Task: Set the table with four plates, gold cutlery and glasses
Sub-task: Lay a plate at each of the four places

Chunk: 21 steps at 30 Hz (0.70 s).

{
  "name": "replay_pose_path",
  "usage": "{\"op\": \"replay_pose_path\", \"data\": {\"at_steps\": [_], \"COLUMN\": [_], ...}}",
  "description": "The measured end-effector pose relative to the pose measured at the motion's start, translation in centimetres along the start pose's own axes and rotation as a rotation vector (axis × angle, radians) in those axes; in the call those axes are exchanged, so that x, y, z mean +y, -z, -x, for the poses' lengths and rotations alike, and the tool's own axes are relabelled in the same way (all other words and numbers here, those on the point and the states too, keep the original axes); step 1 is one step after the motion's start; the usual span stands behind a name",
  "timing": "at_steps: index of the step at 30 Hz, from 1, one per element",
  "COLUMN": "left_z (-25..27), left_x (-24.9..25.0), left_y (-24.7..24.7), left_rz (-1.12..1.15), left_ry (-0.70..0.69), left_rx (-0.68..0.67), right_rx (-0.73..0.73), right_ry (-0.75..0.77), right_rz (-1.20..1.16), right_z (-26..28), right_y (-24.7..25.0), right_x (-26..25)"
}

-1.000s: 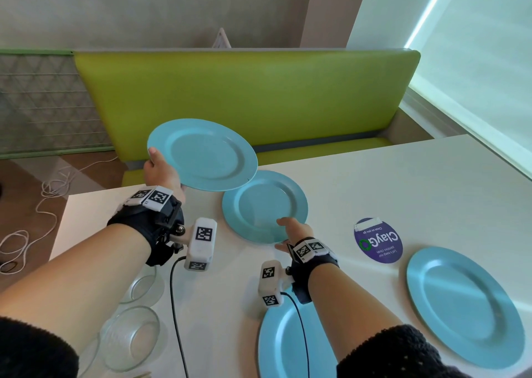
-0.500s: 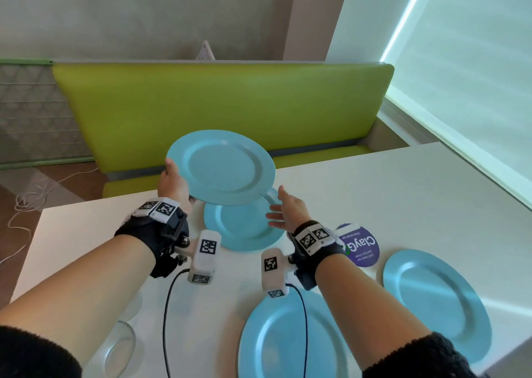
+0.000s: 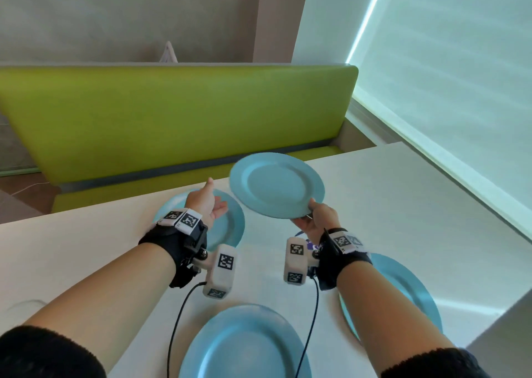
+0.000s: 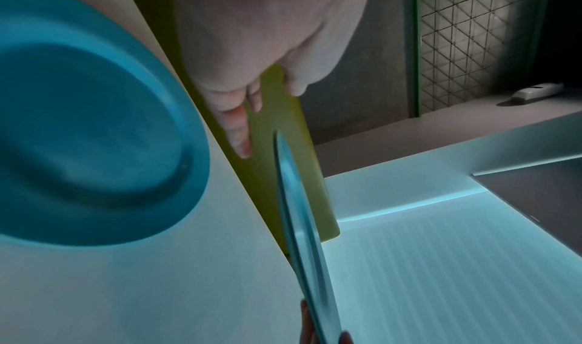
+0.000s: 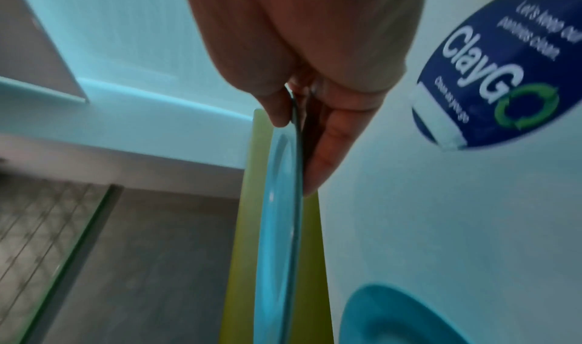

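Four light blue plates are in the head view. My right hand (image 3: 313,214) pinches the near rim of one plate (image 3: 276,189) and holds it tilted above the far middle of the white table (image 3: 403,205). The right wrist view shows this held plate (image 5: 277,212) edge-on, thumb above and fingers (image 5: 324,150) below. My left hand (image 3: 211,200) hovers open, fingers relaxed, over a second plate (image 3: 230,231) lying at the far left. A third plate (image 3: 244,343) lies at the near edge. The fourth plate (image 3: 403,288) lies on the right, partly under my right forearm.
A green bench (image 3: 172,118) runs along the table's far side, and a window blind (image 3: 446,90) fills the right. A round purple sticker (image 5: 488,75) lies on the table beneath my right hand. Wrist-camera cables (image 3: 178,314) hang over the near table.
The raised plate has passed from my left hand to my right and moved rightward. My left hand let go and now hovers open over the far-left plate.
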<state>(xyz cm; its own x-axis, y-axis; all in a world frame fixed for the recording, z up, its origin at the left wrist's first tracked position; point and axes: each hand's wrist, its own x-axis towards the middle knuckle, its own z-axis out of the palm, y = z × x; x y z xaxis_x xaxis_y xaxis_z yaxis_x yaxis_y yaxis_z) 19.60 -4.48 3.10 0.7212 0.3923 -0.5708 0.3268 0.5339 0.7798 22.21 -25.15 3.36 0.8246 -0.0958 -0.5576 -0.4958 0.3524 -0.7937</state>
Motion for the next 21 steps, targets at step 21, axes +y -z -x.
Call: {"op": "replay_pose_path", "data": {"at_steps": [21], "left_z": [-3.2], "left_x": [-3.8], "left_y": [-5.0], "left_rz": [-0.093], "left_ry": [0.075], "left_rx": [0.079], "right_rx": [0.200], "right_ry": [-0.079], "right_rz": [-0.101], "right_z": [-9.8], "right_y": [8.2], "right_x": [-0.8]}}
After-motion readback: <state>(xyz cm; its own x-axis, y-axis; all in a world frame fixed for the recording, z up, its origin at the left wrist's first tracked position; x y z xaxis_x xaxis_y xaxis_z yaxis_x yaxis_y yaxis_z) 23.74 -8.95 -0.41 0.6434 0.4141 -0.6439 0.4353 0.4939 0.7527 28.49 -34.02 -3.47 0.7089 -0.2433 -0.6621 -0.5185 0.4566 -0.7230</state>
